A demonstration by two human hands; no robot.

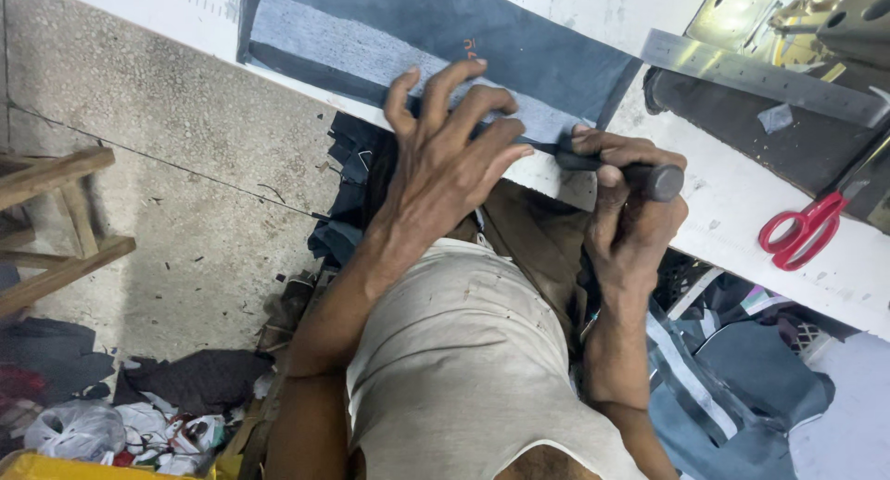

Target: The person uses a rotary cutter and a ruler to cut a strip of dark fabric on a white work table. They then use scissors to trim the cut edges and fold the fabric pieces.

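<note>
Cutting in progress — left hand [445, 165] presses the dark fabric [464, 49] flat at the counter [742, 211] edge, fingers spread; right hand [630, 206] fist-grips the knife [640, 176]. Near strip mostly cut, judging by the blade position.

Tailoring workshop: cutting table [742, 230], scissors [802, 230], fabric scraps [199, 378].

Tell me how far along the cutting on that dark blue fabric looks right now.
Done: the dark blue fabric lies flat on the white table. In hand: the left hand presses it down near the table edge while the right hand grips a dark-handled tool against it. How much is cut is hidden. The red scissors and steel ruler lie aside.
</note>
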